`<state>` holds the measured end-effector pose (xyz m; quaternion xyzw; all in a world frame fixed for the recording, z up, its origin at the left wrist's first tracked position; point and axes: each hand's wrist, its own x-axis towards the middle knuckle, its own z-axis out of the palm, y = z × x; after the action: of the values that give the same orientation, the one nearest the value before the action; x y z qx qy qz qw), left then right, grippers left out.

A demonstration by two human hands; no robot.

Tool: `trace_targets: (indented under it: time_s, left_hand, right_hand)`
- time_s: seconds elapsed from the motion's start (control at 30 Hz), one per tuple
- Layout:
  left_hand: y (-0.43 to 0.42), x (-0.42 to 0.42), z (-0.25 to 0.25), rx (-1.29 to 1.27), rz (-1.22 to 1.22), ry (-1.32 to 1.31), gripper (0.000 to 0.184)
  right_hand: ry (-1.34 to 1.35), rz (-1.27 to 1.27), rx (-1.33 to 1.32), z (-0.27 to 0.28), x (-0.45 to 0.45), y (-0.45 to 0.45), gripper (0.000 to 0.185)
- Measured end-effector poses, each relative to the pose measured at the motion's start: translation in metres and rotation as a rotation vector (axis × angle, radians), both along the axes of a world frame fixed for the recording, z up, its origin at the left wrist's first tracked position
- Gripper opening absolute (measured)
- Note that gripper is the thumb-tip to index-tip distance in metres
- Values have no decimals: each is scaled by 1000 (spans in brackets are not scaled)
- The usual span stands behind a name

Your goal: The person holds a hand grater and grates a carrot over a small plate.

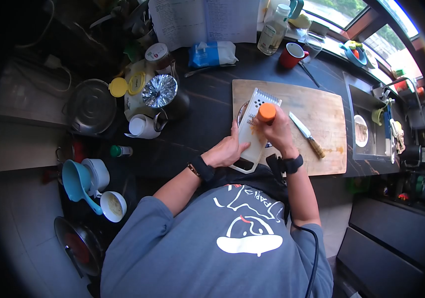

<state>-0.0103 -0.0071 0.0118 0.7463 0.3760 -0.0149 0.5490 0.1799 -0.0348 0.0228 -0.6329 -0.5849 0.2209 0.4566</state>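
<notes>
In my right hand [278, 133] is a carrot [266, 112], its flat orange cut end facing up. The hand presses it against a white grater [248, 141], where orange smears show. My left hand [226, 150] grips the grater's left edge, with the thumb lying across its face. The grater slants over the near left part of a wooden cutting board [322, 114], above a bowl or plate that is mostly hidden. A knife [308, 135] with a brown handle lies on the board, right of my right hand.
Behind the board stand a red mug [292, 55], a clear bottle [273, 31] and a blue wipes pack [213, 53]. A foil-topped container [160, 91] and a white cup [142, 126] stand to the left. The sink [369, 107] lies to the right.
</notes>
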Motion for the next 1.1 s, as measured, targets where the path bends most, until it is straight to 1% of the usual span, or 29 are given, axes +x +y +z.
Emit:
trace_targets:
  time_s: [0.03, 0.07, 0.1, 0.17, 0.2, 0.23, 0.3, 0.33, 0.4, 0.43, 0.5, 0.57, 0.73, 0.8, 0.83, 0.9, 1.0, 1.03, 1.1]
  left_hand:
    - [0, -1, 1, -12, -2, -24, 84]
    - [1, -1, 1, -23, -3, -49, 84]
    - [0, -1, 0, -22, -2, -49, 84]
    - [0, -2, -4, -11, 6, -42, 84]
    - [-1, -3, -6, -11, 8, -43, 84]
    - [-1, -3, -9, 9, 15, -58, 85]
    - [-1, -2, -9, 27, 20, -78, 86]
    - [-1, -2, -9, 22, 21, -80, 86]
    - [-1, -3, -8, 17, 23, -80, 86]
    - [-2, -3, -9, 33, 19, -99, 86]
    - [-2, -3, -9, 52, 15, -118, 86]
    - [-1, -4, -11, 37, 7, -69, 86]
    - [-2, -4, -21, 61, 10, -107, 86]
    - [-2, -3, -19, 69, 15, -129, 86]
    - [-2, -3, -14, 55, 20, -117, 86]
    - [-2, -4, -12, 42, 28, -102, 86]
    - [-3, -3, -14, 50, 23, -102, 86]
    - [-2, -3, -11, 41, 25, -86, 86]
    - [-1, -3, -9, 34, 30, -70, 85]
  right_hand:
    - [24, -29, 3, -1, 2, 4, 31]
    - [-48, -53, 60, -7, 6, 8, 38]
    - [-48, -53, 61, -6, 9, 7, 38]
    - [174, -117, -7, -5, 14, 7, 47]
    - [326, -75, -89, 6, 14, 3, 54]
    - [325, -76, -90, 11, 16, 0, 54]
    - [510, 27, -271, 18, 20, -5, 52]
    - [508, 26, -271, 16, 21, -5, 52]
    - [300, 16, -132, 8, 19, -4, 52]
    - [301, 16, -133, 2, 17, -3, 52]
    - [148, -81, -94, -5, 13, 1, 53]
    - [174, -66, -119, -1, 13, 0, 55]
    - [261, -41, -179, 15, 14, -6, 58]
    - [222, -89, -75, 13, 10, -4, 52]
    - [222, -89, -75, 14, 6, -4, 52]
    - [89, -155, -45, 17, -1, -3, 42]
    - [75, -206, -117, 12, 0, 0, 38]
    - [75, -206, -117, 13, 1, -2, 38]
    - [37, -55, -87, 17, 3, -7, 31]
